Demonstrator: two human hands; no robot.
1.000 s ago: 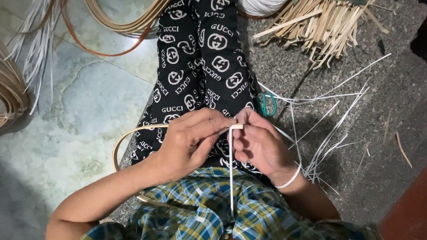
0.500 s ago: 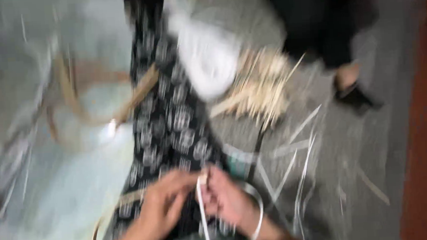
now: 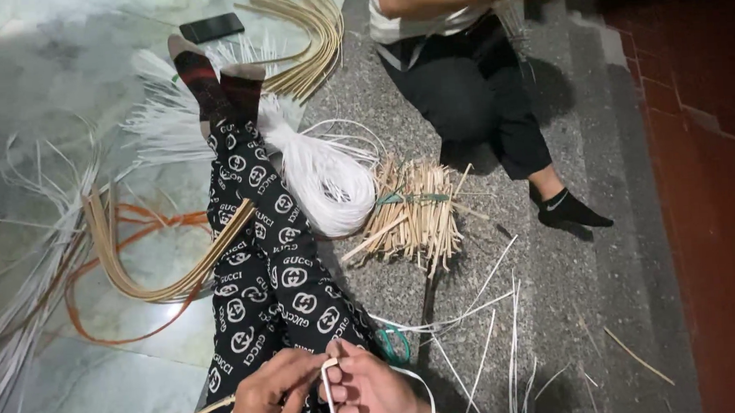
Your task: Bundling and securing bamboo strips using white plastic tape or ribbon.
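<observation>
At the bottom of the head view, my left hand (image 3: 270, 394) and my right hand (image 3: 370, 391) meet over my lap and pinch the same thin white strip (image 3: 330, 394). The strip hangs down between them and runs off the bottom edge. My legs in black trousers with a white pattern (image 3: 270, 262) stretch away from me, ending in dark striped socks. A white bangle circles my right wrist.
A hank of white strips (image 3: 324, 179) and a tied bundle of short bamboo sticks (image 3: 414, 212) lie right of my legs. Bent tan cane strips (image 3: 149, 277) lie left. Another person (image 3: 461, 76) sits at the top. A dark phone (image 3: 211, 27) lies on the floor.
The view has tilted up, so my hands now sit at the bottom edge and the other person shows. Both hands still hold the white strip.
</observation>
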